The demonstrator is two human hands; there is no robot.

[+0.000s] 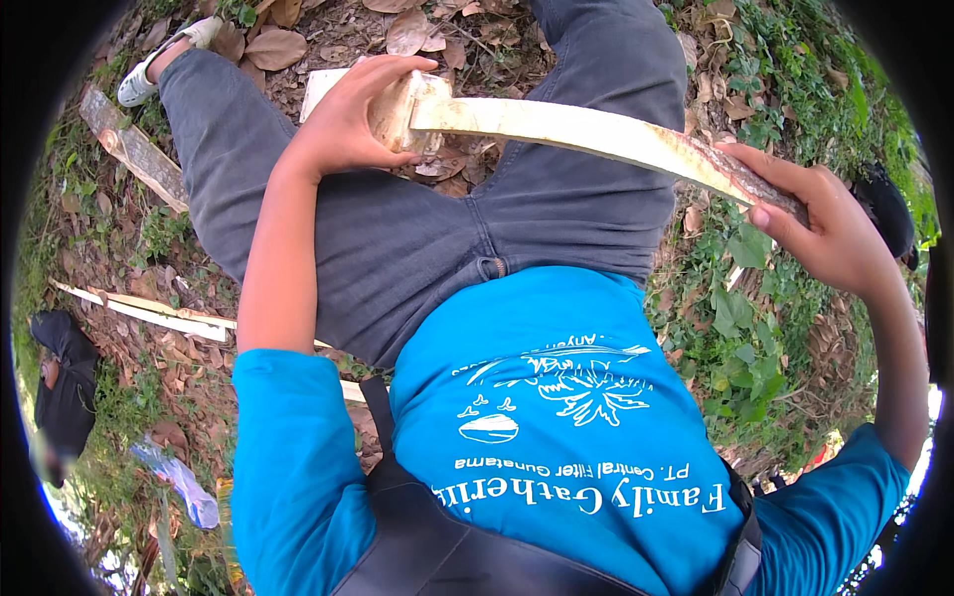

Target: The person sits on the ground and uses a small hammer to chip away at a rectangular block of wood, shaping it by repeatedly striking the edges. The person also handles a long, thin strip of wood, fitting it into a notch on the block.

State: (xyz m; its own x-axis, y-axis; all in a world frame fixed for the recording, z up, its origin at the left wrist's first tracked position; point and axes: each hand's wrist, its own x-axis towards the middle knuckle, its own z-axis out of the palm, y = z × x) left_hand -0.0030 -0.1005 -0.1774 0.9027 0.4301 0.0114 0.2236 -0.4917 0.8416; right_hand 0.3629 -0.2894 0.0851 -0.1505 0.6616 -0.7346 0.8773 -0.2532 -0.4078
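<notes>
My right hand [830,214] is closed on the bark-covered end of a long, pale strip of wood [576,129], thumb below and fingers above. The strip lies across above my lap and looks bowed. Its left end meets a pale, rough-cut wooden block [396,111], overlapping its right side. Around that block my left hand [343,119] is curled, with a finger along the far side and the thumb on the near side. I cannot tell whether strip and block are joined or only touching. Part of the block is hidden behind my left hand.
My legs in grey trousers [397,228] are spread on leaf-covered ground. A bark-covered plank [134,149] lies beyond my left leg, and thin split strips [164,316] lie nearer. Further left are a dark bundle [65,382] and a plastic wrapper [179,482]. Green plants [740,308] grow at right.
</notes>
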